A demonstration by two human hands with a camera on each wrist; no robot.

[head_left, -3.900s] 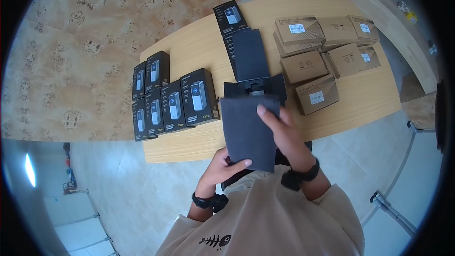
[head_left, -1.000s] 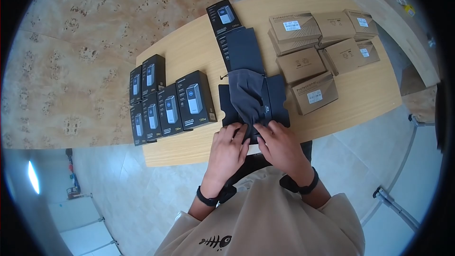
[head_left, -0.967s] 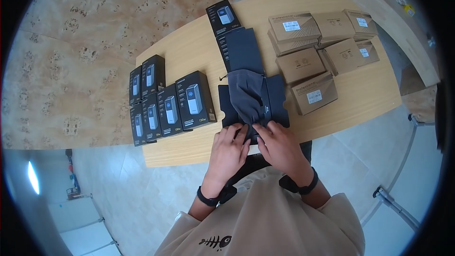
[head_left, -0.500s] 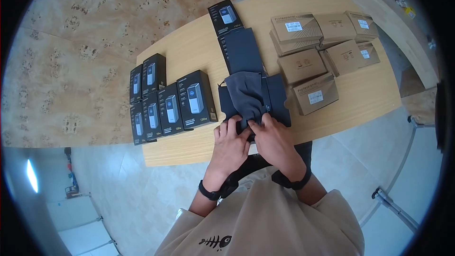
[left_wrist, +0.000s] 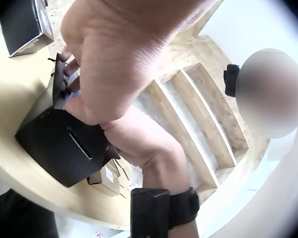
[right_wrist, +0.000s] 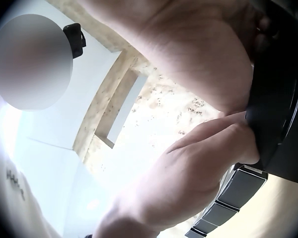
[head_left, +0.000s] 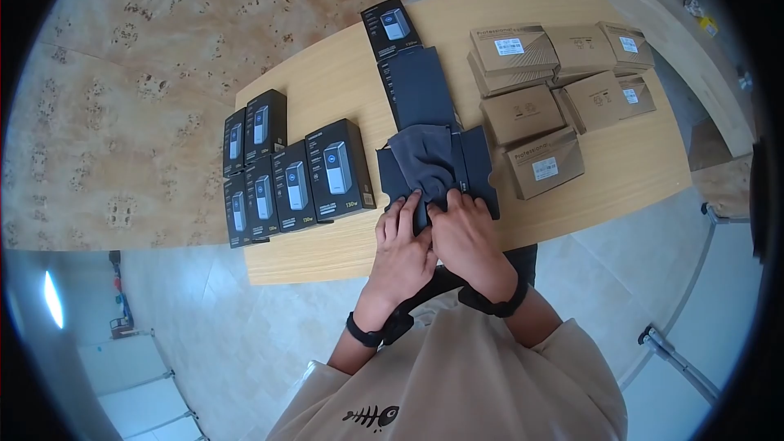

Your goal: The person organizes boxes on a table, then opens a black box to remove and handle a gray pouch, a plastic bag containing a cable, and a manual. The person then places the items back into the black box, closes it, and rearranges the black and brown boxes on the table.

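An open black box (head_left: pixel 482 171) stands at the table's near edge, its side flaps spread and its lid (head_left: pixel 423 90) folded back. Bunched dark grey cloth (head_left: pixel 423 159) lies over its opening. My left hand (head_left: pixel 402 249) presses the near part of the cloth with extended, slightly bent fingers. Beside it my right hand (head_left: pixel 468 241) pushes on the cloth with its fingertips; the two hands touch. In the left wrist view the left hand (left_wrist: pixel 109 64) reaches over the rim of the black box (left_wrist: pixel 59 144). What lies under the cloth is hidden.
Several black printed boxes (head_left: pixel 336 170) stand at the left of the wooden table (head_left: pixel 327 257). Another black box (head_left: pixel 392 26) is behind the lid. Several brown cartons (head_left: pixel 545 165) are stacked at the right. A person's torso is at the near edge.
The dark cloth, held flat in both hands earlier, now lies bunched on the open box. Over the last second both hands have shifted slightly away from the body, pressing the cloth, and the right hand has moved left.
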